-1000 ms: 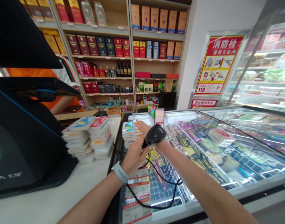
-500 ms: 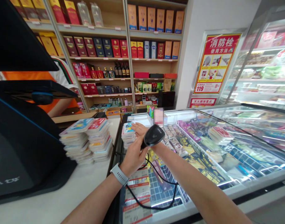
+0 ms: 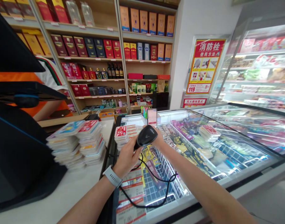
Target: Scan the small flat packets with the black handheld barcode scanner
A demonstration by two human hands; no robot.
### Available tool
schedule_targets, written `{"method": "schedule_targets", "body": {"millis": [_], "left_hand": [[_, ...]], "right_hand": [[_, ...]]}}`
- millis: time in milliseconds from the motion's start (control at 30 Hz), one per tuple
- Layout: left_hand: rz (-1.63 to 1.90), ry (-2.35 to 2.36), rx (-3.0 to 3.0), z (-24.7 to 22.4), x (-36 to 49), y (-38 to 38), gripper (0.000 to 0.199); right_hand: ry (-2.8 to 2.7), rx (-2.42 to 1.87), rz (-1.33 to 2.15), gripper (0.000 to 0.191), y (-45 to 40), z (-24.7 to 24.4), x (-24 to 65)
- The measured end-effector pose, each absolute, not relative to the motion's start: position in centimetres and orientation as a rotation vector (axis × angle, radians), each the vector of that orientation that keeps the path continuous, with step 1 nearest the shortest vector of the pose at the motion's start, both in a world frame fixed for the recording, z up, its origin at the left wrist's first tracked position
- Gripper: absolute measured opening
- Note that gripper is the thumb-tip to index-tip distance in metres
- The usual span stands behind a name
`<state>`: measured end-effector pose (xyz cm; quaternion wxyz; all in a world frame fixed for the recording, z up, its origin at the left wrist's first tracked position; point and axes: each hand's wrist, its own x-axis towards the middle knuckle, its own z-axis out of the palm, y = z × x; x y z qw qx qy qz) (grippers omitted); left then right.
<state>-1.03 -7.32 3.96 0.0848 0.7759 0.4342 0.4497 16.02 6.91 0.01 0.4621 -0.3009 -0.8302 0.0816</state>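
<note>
- Left hand [image 3: 126, 159] wraps firmly around the handle of a black barcode scanner [image 3: 146, 136], a grey watch [image 3: 112, 176] on its wrist.
- Right hand [image 3: 159, 140] sits mostly behind the scanner, so its grip cannot be told; a small stack of packets [image 3: 121, 134] with a red-labelled top lies just beyond, above the glass.
- Coiled black cable [image 3: 172, 178] drops from the scanner across the freezer's front.
- Chest freezer [image 3: 226, 189] has a glass lid; beneath it, a wire basket [image 3: 164, 168] holds colourful packets, with more packed to the right.
- Two taller piles of packets [image 3: 91, 141] sit on the white bench [image 3: 69, 189], beside a black till [image 3: 16, 149].
- Co-worker [image 3: 16, 77] in an orange vest stands behind the till.
- Wooden shelves [image 3: 91, 46] carry boxed liquor and bottles.
- Red fire-hydrant poster [image 3: 204, 66] hangs beside a lit display fridge [image 3: 256, 68].
</note>
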Motion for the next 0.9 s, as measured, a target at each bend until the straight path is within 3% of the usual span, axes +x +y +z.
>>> {"method": "schedule_targets", "body": {"millis": [367,900], "left_hand": [[1.312,1.315,2.355,3.7,-0.9,-7.0,0.042],[1.237,1.394,2.529,2.5,-0.9,-6.4,0.041]], "right_hand": [[-1.759,-1.161,0.103,0.027,4.4,0.8,25.7],[-1.536,-1.243,0.235,0.03,4.1,-1.2,31.6]]}}
